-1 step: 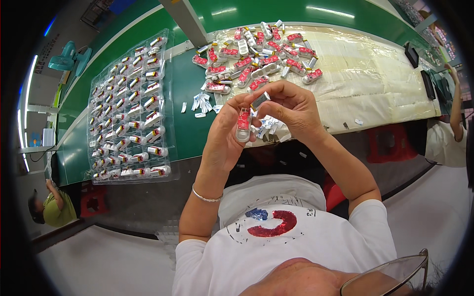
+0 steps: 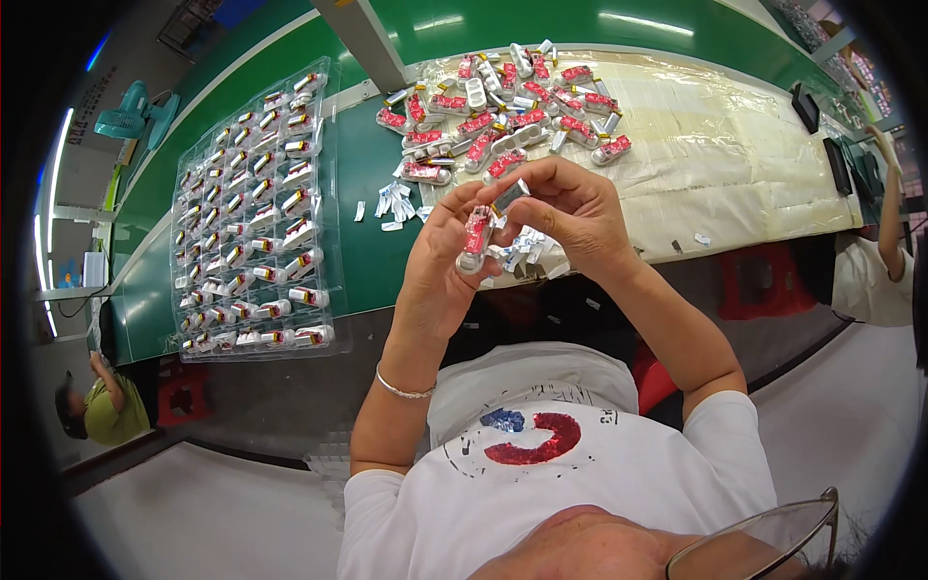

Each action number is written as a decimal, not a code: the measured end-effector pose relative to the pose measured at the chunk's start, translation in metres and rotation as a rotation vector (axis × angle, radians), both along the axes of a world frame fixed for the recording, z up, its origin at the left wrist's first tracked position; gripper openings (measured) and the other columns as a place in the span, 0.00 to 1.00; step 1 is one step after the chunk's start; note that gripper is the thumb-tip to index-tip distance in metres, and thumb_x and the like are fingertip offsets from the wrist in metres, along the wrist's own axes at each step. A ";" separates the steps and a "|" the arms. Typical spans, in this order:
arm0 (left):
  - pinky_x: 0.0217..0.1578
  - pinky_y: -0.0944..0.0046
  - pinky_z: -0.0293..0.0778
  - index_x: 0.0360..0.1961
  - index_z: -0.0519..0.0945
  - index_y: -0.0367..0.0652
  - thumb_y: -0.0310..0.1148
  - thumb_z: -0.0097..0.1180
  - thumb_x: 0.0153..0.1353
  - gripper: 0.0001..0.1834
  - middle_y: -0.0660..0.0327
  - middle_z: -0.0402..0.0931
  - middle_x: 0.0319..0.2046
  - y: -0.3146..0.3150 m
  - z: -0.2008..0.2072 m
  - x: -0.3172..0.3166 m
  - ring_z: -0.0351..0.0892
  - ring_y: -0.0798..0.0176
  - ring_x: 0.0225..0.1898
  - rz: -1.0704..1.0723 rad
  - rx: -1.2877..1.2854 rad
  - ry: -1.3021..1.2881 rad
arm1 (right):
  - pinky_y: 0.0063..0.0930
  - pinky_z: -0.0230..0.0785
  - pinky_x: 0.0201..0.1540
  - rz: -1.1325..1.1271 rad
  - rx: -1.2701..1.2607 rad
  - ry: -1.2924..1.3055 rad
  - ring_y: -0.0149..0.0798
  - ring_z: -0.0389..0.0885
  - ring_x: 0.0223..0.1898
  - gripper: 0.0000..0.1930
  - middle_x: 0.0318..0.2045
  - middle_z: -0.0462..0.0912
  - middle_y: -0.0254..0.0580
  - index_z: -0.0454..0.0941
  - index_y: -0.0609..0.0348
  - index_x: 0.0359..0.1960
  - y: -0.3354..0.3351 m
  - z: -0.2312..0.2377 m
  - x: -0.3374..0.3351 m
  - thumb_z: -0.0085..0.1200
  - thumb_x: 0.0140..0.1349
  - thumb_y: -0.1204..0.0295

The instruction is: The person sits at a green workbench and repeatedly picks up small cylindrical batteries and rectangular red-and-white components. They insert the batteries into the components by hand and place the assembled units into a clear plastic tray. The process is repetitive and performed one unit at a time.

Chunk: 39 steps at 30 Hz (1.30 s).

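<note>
My left hand [image 2: 437,266] is closed on a small white plastic housing [image 2: 471,259] with a red, circuit-board-like strip along it. The housing stands nearly upright between thumb and fingers. From the other side my right hand [image 2: 583,220] pinches a short silver cylinder [image 2: 511,196], much like a battery, at the top end of the housing. Whether a wire joins the two is too small to tell. Just beyond my hands lies a pile of similar red-and-white housings [image 2: 530,118] with silver and gold cylinders. Small white paper slips [image 2: 527,249] lie under my right hand.
To the left, a large clear plastic tray [image 2: 335,290] holds rows of housings with cylinders. More white slips [image 2: 394,201] lie on the green table [image 2: 372,256]. Yellowish sheeting [image 2: 735,174] covers its right part. A metal post [image 2: 362,43] rises at the back. Other people sit at both sides.
The housing in my left hand has tilted slightly, its lower end shifting left and up. My right hand and the cylinder have barely moved.
</note>
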<state>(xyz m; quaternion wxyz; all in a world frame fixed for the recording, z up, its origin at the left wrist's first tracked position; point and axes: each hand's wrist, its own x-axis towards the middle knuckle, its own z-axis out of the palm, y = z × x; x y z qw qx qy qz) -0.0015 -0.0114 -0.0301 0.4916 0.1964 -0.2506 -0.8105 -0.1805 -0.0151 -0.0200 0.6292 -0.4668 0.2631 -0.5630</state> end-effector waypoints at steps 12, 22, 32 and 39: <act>0.51 0.64 0.77 0.56 0.72 0.34 0.22 0.56 0.63 0.19 0.50 0.75 0.55 0.014 0.004 0.000 0.81 0.62 0.48 0.321 -0.324 -0.464 | 0.27 0.77 0.51 -0.028 0.011 0.105 0.32 0.82 0.44 0.12 0.42 0.82 0.42 0.76 0.66 0.47 0.008 0.010 0.000 0.59 0.61 0.78; 0.55 0.67 0.73 0.55 0.73 0.33 0.20 0.55 0.63 0.19 0.49 0.73 0.56 0.013 -0.002 -0.002 0.75 0.64 0.54 0.450 -0.561 -0.540 | 0.25 0.78 0.46 -0.068 -0.025 0.217 0.35 0.83 0.44 0.14 0.42 0.83 0.45 0.78 0.67 0.48 0.011 0.014 -0.002 0.60 0.61 0.76; 0.52 0.68 0.74 0.56 0.73 0.33 0.21 0.57 0.63 0.19 0.54 0.77 0.51 0.017 0.000 -0.001 0.77 0.67 0.51 0.487 -0.474 -0.560 | 0.24 0.74 0.33 -0.318 -0.461 0.731 0.34 0.81 0.33 0.13 0.33 0.83 0.37 0.82 0.59 0.43 0.012 0.028 0.009 0.63 0.55 0.75; 0.49 0.70 0.75 0.56 0.74 0.31 0.23 0.57 0.63 0.20 0.55 0.79 0.48 0.019 0.007 -0.002 0.79 0.68 0.47 0.477 -0.429 -0.542 | 0.29 0.71 0.29 -0.436 -0.836 0.936 0.37 0.77 0.31 0.17 0.30 0.79 0.34 0.82 0.54 0.44 0.002 0.028 0.011 0.65 0.50 0.74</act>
